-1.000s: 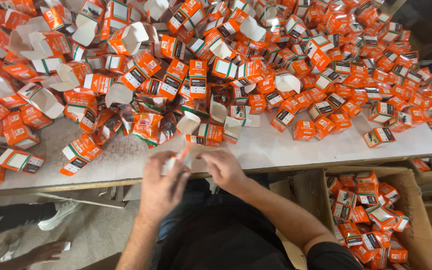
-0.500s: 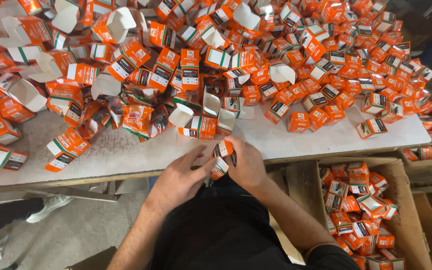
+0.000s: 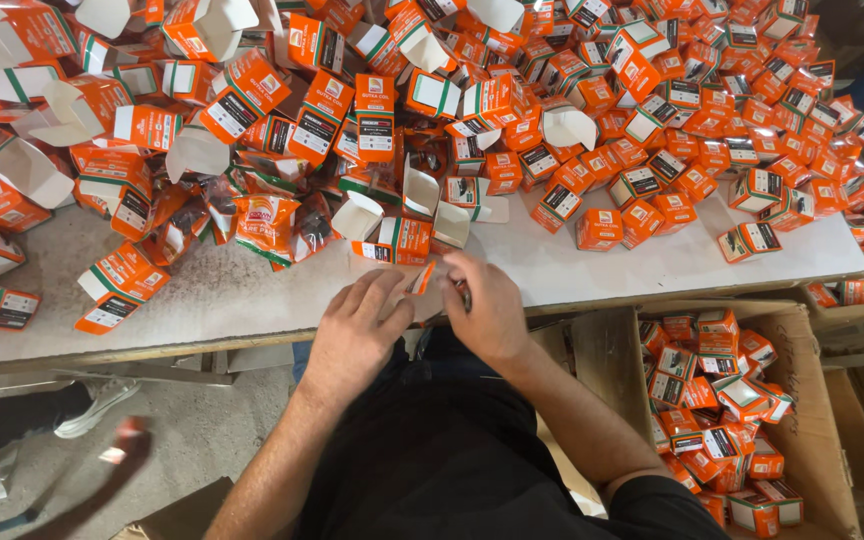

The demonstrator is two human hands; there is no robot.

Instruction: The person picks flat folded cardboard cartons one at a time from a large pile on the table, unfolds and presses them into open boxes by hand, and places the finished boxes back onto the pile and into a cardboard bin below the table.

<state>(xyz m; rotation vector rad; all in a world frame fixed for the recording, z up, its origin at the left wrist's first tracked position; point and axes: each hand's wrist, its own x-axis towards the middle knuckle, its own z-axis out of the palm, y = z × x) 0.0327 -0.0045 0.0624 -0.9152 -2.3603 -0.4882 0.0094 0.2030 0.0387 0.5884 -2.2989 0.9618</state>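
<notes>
Surface: I look down on a pale grey worktop (image 3: 232, 290), its near edge running across the middle of my view, with a bare concrete floor (image 3: 202, 430) below it on my left.
Left hand: my left hand (image 3: 357, 335) lies at the surface edge, fingers spread and curled forward, the fingertips touching a small orange carton (image 3: 420, 277).
Right hand: my right hand (image 3: 487, 310) is just beside the left, fingers bent in on the same small orange carton; I cannot tell how tightly it pinches.
Carton in hand: it sits between the two hands, right at the near edge of the surface, seen edge-on and partly hidden by the fingers.
Box at my right: an open cardboard box (image 3: 802, 400) stands below the surface, part filled with closed orange cartons.
Just beyond the hands: an orange sachet (image 3: 264, 225) and some opened cartons with white flaps up.
Far side: a heap of orange cartons (image 3: 592, 110) covers the surface to the top of my view.
Lower left: someone else's shoe (image 3: 97, 405) on the floor.
</notes>
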